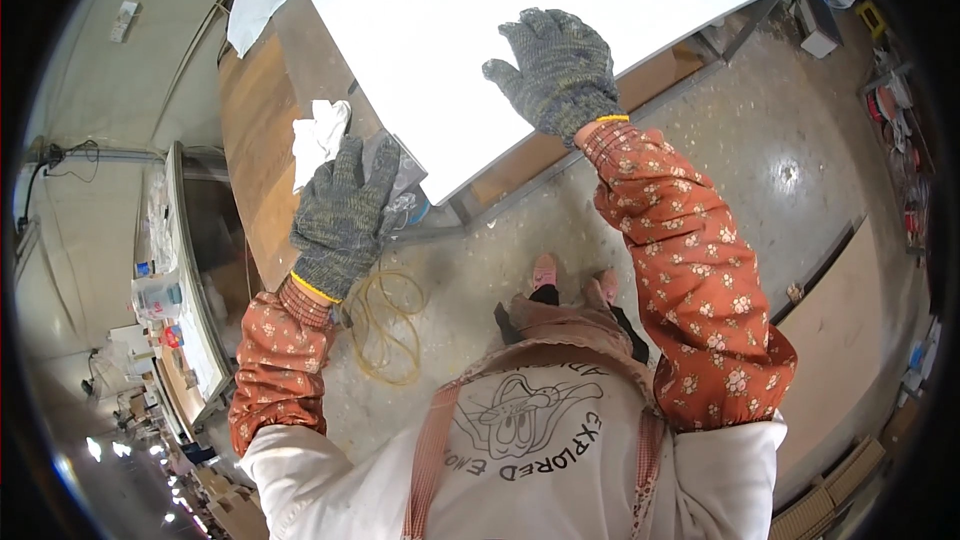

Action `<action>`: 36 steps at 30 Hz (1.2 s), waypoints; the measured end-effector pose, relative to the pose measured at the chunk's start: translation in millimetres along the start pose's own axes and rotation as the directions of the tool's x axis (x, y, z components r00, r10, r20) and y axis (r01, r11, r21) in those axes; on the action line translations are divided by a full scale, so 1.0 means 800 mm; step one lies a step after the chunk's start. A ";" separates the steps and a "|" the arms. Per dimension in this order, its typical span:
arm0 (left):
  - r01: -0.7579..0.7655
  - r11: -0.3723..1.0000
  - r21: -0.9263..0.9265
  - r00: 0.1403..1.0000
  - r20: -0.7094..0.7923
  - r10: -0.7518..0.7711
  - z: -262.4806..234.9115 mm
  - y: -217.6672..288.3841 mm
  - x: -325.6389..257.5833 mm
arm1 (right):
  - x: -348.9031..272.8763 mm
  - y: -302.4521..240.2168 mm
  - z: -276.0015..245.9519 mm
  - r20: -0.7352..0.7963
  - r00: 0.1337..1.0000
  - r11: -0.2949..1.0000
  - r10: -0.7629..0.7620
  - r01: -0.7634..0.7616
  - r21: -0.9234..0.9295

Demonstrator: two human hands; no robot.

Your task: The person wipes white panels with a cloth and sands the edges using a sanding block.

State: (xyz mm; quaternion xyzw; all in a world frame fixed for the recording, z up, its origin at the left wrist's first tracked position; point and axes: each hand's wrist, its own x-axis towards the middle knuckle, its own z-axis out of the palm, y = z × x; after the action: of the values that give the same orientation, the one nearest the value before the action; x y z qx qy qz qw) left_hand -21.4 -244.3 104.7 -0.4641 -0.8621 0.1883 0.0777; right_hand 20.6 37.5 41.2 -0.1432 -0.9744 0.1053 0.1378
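Note:
A large white panel (pixel 420 50) lies across the workbench. Over its near edge, my right hand (pixel 562 75), in a dark grey knitted glove, is spread with the palm toward the white surface. Whether it presses on the panel I cannot tell. My left hand (pixel 345 218), gloved alike, has its fingers stretched out beside the panel's near left corner. Just past those fingertips a crumpled white cloth (pixel 320 135) rests on the brown board (pixel 255 125). A small grey flat piece (pixel 408 172) sits by the corner, partly hidden by the left hand and the panel.
A coiled yellowish hose (pixel 388 340) lies on the concrete floor below my left hand. At the left stands another table (pixel 200 290) with a clear plastic container (pixel 157 295). A large brown sheet (pixel 835 340) is at the right, and crowded shelves (pixel 900 140) line the far right.

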 end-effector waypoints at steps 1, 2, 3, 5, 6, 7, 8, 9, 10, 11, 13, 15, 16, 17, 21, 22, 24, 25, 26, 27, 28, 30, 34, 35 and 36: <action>-0.027 0.995 0.093 0.995 -0.092 0.036 0.000 0.001 -0.002 | -0.003 -0.004 -0.002 0.013 1.000 1.000 -0.011 0.011 0.019; -0.028 0.995 0.096 0.996 -0.083 0.036 -0.001 0.003 0.000 | -0.006 -0.003 -0.001 0.018 1.000 1.000 -0.012 0.011 0.028; -0.050 0.993 0.110 0.994 -0.092 0.060 -0.005 0.008 0.006 | -0.009 0.000 0.001 0.005 1.000 1.000 0.004 -0.004 0.019; -0.066 0.993 0.096 0.993 -0.095 0.075 -0.016 0.004 0.008 | -0.005 -0.006 0.001 -0.034 0.999 1.000 0.017 -0.017 0.008; -0.060 0.994 0.092 0.993 -0.099 0.069 -0.012 -0.003 0.002 | -0.002 -0.010 0.009 -0.035 0.999 1.000 0.012 -0.011 0.003; -0.066 0.991 0.115 0.995 -0.061 0.073 -0.011 -0.006 -0.001 | -0.003 -0.011 0.017 -0.137 0.991 1.000 -0.007 0.010 0.022; -0.072 0.988 0.136 0.997 -0.023 0.076 -0.011 -0.006 -0.001 | -0.004 -0.009 0.022 -0.238 0.971 0.999 -0.023 0.033 0.037; -0.082 0.986 0.147 0.990 -0.102 0.097 -0.011 -0.003 0.004 | -0.005 0.000 0.024 -0.241 0.970 0.999 -0.009 0.018 0.033; -0.067 0.986 0.153 0.993 -0.090 0.082 -0.010 -0.004 0.003 | -0.005 -0.007 0.012 -0.239 0.971 0.998 -0.022 0.034 0.047; -0.109 0.983 0.148 0.982 -0.135 0.129 -0.007 -0.005 0.010 | -0.006 -0.008 -0.007 -0.077 0.997 0.999 -0.007 0.010 0.043; -0.157 0.977 0.145 0.965 -0.188 0.184 -0.003 -0.009 0.014 | -0.008 -0.011 -0.005 -0.034 0.999 1.000 0.003 -0.002 0.025; -0.129 0.977 0.170 0.981 -0.121 0.150 0.004 -0.019 0.012 | -0.001 -0.006 0.009 -0.030 0.999 0.999 0.020 -0.019 0.036; -0.108 0.977 0.182 0.990 -0.075 0.123 0.002 -0.019 0.006 | -0.003 -0.012 0.011 -0.012 1.000 0.998 0.019 -0.018 0.060; -0.105 0.973 0.206 0.989 -0.082 0.124 0.001 -0.017 0.006 | 0.000 -0.011 0.017 -0.209 0.978 0.999 -0.011 0.021 0.047; -0.098 0.962 0.255 0.989 -0.079 0.122 0.004 -0.017 0.020 | -0.003 -0.007 0.006 -0.019 1.000 0.997 0.006 -0.005 0.073; -0.090 0.962 0.257 0.990 -0.082 0.114 0.010 -0.029 0.019 | -0.003 -0.007 0.003 -0.023 1.000 0.997 -0.001 0.003 0.072; 0.040 0.993 0.108 0.999 0.002 -0.040 0.017 -0.053 0.022 | -0.004 -0.011 -0.005 0.032 0.999 0.996 0.015 -0.017 0.082; 0.066 0.995 0.072 0.997 0.034 -0.069 0.012 -0.052 0.022 | -0.005 -0.011 -0.008 0.026 1.000 0.997 0.009 -0.011 0.082; 0.073 0.995 0.076 0.997 0.029 -0.075 0.007 -0.047 0.020 | -0.006 -0.010 -0.011 0.037 0.999 0.998 0.017 -0.019 0.062; 0.091 0.996 0.014 0.996 0.005 -0.091 0.000 -0.037 0.018 | -0.007 -0.011 -0.014 0.049 0.998 0.999 0.025 -0.028 0.042; 0.104 0.993 -0.049 0.994 -0.020 -0.105 -0.005 -0.025 0.015 | -0.006 -0.012 -0.018 0.042 0.999 0.999 0.022 -0.024 0.040; 0.011 0.996 0.088 0.978 -0.207 0.008 -0.001 -0.002 -0.002 | -0.005 -0.014 -0.023 0.111 0.993 0.999 0.037 -0.036 -0.012; -0.070 0.994 0.079 0.961 -0.261 0.089 0.007 -0.001 -0.002 | -0.006 -0.020 -0.030 0.130 0.991 0.993 0.036 -0.021 -0.115; -0.094 0.992 0.079 0.957 -0.266 0.112 0.004 -0.005 0.008 | -0.006 -0.020 -0.031 0.131 0.991 0.993 0.030 -0.014 -0.116; -0.117 0.990 0.079 0.953 -0.270 0.134 0.001 -0.007 0.013 | -0.006 -0.019 -0.031 0.140 0.989 0.994 0.038 -0.023 -0.104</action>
State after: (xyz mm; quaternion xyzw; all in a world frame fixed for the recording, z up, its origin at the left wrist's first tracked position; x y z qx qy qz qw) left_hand -31.5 -238.3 105.9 -0.5370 -0.8054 0.1533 0.1989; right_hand 28.6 26.0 67.4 -0.1571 -0.9835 0.0675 0.0590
